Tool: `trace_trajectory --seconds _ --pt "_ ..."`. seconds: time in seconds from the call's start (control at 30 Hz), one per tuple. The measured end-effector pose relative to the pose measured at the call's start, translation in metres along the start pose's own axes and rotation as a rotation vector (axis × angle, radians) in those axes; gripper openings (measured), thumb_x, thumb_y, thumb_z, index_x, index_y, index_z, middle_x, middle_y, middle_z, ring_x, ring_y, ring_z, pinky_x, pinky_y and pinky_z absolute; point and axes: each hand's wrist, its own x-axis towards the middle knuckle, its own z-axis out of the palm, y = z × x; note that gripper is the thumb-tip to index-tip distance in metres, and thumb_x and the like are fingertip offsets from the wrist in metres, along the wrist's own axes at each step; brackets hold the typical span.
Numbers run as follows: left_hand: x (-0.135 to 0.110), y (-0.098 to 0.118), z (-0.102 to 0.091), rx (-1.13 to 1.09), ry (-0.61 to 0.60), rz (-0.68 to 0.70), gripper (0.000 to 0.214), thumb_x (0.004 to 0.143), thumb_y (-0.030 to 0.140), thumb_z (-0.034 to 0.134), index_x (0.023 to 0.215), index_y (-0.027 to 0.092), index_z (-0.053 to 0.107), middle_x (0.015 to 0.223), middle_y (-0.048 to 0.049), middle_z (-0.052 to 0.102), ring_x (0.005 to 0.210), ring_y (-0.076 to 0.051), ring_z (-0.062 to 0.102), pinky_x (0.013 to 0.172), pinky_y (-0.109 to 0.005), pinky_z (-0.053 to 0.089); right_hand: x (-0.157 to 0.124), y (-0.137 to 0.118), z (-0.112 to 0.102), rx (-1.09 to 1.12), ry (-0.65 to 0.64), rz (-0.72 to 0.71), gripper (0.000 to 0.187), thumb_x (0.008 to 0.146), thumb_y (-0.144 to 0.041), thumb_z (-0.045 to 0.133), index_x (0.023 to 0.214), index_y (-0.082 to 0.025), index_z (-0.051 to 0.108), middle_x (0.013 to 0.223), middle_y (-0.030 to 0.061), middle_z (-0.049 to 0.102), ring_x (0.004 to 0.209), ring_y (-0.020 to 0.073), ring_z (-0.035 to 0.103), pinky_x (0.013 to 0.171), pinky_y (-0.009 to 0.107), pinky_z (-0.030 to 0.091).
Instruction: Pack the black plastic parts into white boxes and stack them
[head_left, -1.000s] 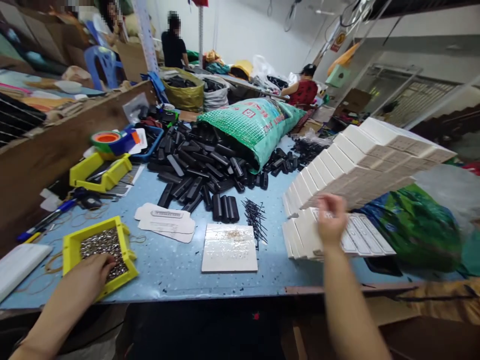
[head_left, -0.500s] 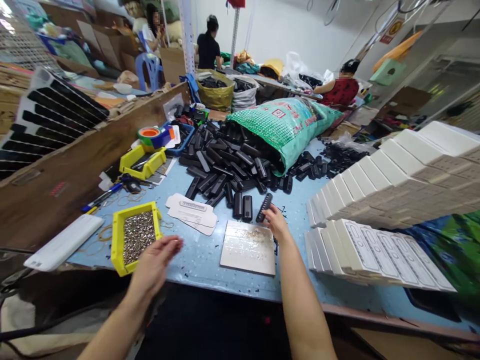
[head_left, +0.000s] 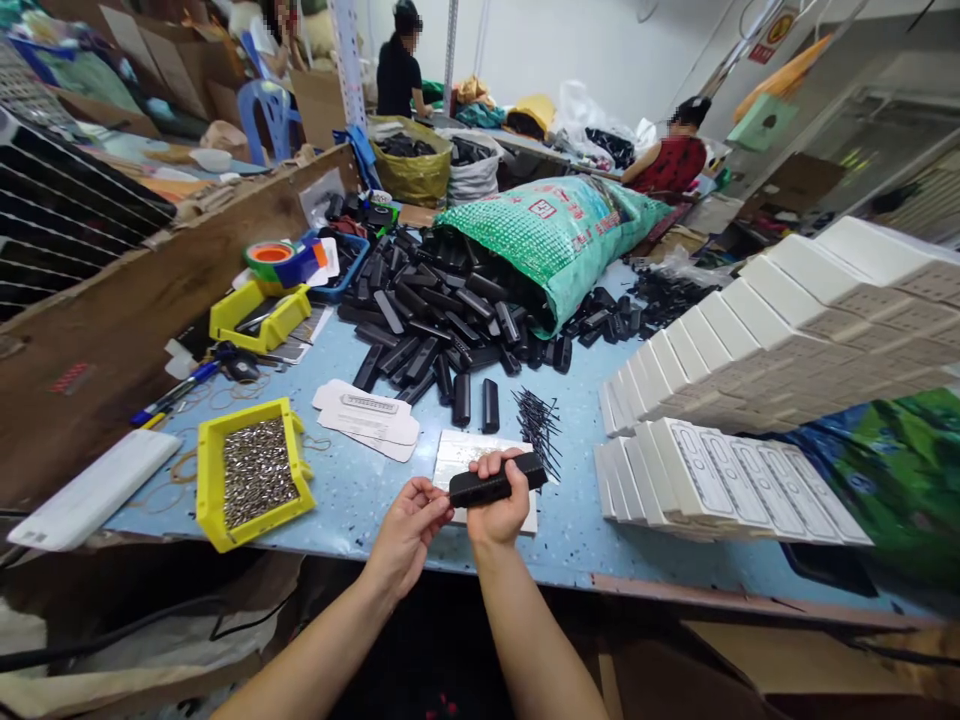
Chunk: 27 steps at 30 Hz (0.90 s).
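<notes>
My right hand [head_left: 499,505] is wrapped round a long black plastic casing [head_left: 487,483], held tilted above a white board [head_left: 454,455]. At the casing's left end my left hand [head_left: 412,525] has thumb and forefinger pinched together; whatever lies between them is too small to make out. Left of the hands, a yellow bin [head_left: 212,490] holds many small shiny metal pieces [head_left: 259,470]. Two similar casings [head_left: 490,405] stand just behind the board, in front of a heap of black casings [head_left: 420,340]. Thin black sticks [head_left: 538,425] lie in a bunch beside the board.
A green woven sack [head_left: 562,230] spills casings at the back. White boxes [head_left: 697,350] are stacked on the right. Printed white cards [head_left: 367,420], a smaller yellow bin [head_left: 262,318], pens [head_left: 176,392] and tape rolls [head_left: 271,255] lie leftward. Other people [head_left: 667,155] sit in the background.
My right hand has lifted a casing from behind the board and drawn it nearer. My left hand has moved right from beside the yellow bin to the casing's end. The view has shifted slightly.
</notes>
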Motion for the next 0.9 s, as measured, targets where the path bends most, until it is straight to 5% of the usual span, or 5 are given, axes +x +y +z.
trace_trajectory --seconds 0.33,0.53,0.67,0.8,0.9 --pt "0.007 -0.018 -0.011 0.473 -0.04 0.266 0.027 0.07 0.028 0.072 0.08 0.02 0.049 0.075 0.0009 0.064 0.072 -0.014 0.063 0.073 -0.029 0.052 0.003 0.0 -0.01 0.069 0.004 0.004 0.012 0.074 -0.029 0.055 0.078 -0.023 0.046 0.059 -0.0064 0.042 0.052 0.0101 0.044 0.058 0.027 0.044" --pt "0.077 0.071 -0.044 1.852 0.047 0.673 0.063 0.069 0.005 0.06 0.129 0.016 0.044 0.147 -0.0204 0.035 0.138 -0.036 0.029 0.109 -0.057 0.027 0.02 0.01 -0.067 -0.53 -0.461 -0.188 0.015 0.065 -0.029 0.069 0.065 -0.02 0.056 0.06 -0.0004 0.058 0.057 0.0159 0.055 0.061 0.032 0.047" --pt "0.113 0.126 -0.052 1.981 -0.025 0.58 0.061 0.058 -0.003 0.059 0.117 0.015 0.054 0.131 -0.0188 0.053 0.127 -0.036 0.045 0.111 -0.063 0.016 0.045 0.02 -0.092 -0.71 -0.324 0.019 0.023 0.074 -0.036 0.061 0.088 -0.018 0.059 0.068 0.0017 0.062 0.059 0.0184 0.059 0.061 0.035 0.05" --pt "0.099 0.144 -0.046 1.982 -0.143 0.511 0.039 0.065 0.002 0.057 0.1 0.016 0.062 0.125 -0.0165 0.058 0.122 -0.034 0.049 0.109 -0.054 0.025 0.057 0.014 -0.106 -1.126 -0.041 -0.388 0.054 0.074 -0.038 0.065 0.12 -0.015 0.05 0.121 0.0162 0.055 0.114 0.03 0.052 0.097 0.052 0.041" --pt "0.064 0.144 -0.035 1.866 -0.277 0.41 0.026 0.075 0.014 0.054 0.098 0.02 0.065 0.11 -0.0105 0.067 0.105 -0.029 0.06 0.095 -0.041 0.044 0.044 -0.001 -0.093 -1.244 -0.123 -0.657 0.044 0.083 -0.033 0.059 0.122 -0.016 0.052 0.124 0.0162 0.052 0.12 0.0303 0.046 0.101 0.055 0.037"
